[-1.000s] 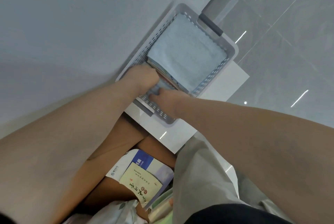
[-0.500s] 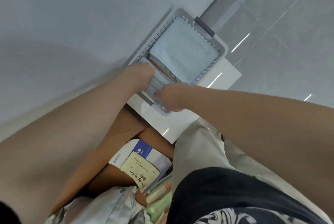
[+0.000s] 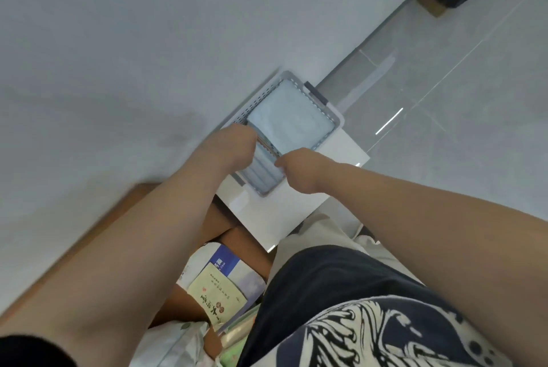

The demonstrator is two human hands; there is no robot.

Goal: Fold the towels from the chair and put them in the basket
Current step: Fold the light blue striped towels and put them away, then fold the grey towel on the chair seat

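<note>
A grey slotted basket (image 3: 297,80) stands on a white surface (image 3: 335,156). A pale blue towel (image 3: 290,126) lies flat at its far end, and a folded towel (image 3: 264,175) of the same blue fills the near end. The left hand (image 3: 234,144) and right hand (image 3: 299,168) flank the folded towel with fingers curled down and hidden, so whether they grip it cannot be told.

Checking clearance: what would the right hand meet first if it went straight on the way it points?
Probably the folded towel in the basket's near end, just ahead of the right hand; depth is unclear.
</note>
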